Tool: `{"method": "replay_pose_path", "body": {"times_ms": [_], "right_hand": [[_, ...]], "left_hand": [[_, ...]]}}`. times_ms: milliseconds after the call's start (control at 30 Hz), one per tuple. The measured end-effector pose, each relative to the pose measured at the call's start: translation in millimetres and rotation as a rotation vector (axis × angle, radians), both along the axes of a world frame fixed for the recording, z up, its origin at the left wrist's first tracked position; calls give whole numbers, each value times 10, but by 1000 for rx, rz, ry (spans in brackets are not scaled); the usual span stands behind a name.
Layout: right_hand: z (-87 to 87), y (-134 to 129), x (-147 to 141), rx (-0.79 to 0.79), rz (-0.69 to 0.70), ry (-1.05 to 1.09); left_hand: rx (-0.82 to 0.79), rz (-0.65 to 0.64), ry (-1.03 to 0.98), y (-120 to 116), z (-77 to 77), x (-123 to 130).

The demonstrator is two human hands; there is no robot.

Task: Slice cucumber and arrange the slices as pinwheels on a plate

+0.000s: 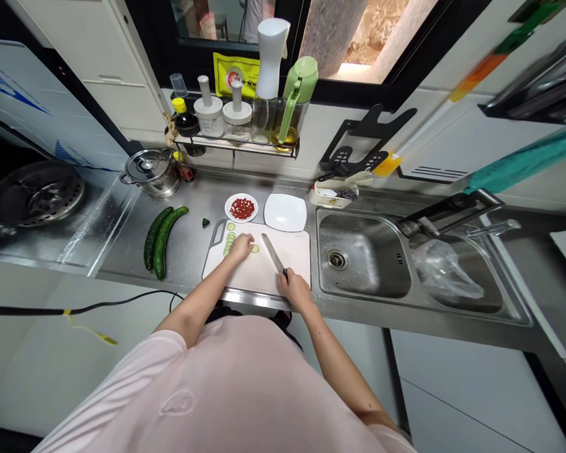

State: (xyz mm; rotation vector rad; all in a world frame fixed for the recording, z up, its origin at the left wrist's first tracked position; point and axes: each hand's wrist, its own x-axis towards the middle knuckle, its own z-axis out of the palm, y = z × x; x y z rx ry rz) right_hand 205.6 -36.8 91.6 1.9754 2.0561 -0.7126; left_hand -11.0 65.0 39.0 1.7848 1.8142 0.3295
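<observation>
A white cutting board point(295, 255) lies on the counter in front of me. My right hand point(295, 288) is closed around the dark handle of a kitchen knife point(272, 251), whose blade points away and to the left over the board. My left hand point(241, 246) is over the board's left half, its fingers bent and drawn together; what lies under them is hidden. A single cucumber slice point(255, 249) is right at its fingertips. On the hand's other side, a row of cucumber slices point(229, 242) runs along the board.
Two whole cucumbers point(163, 242) and a small cucumber end point(205, 223) lie to the left. Behind the board are a plate of chopped red pieces point(242, 208) and a white square plate point(285, 212). A sink point(365, 251) is at right, a lidded pot point(151, 173) at back left.
</observation>
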Motion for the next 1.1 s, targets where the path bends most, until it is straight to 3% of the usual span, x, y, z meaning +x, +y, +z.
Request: {"method": "replay_pose_path", "body": {"times_ms": [300, 1100], "right_hand": [[104, -221, -22, -15, 91, -17], [120, -211, -70, -63, 116, -59]], "left_hand": [[20, 77, -47, 90, -174, -18], [-26, 93, -45, 134, -155, -21]]}}
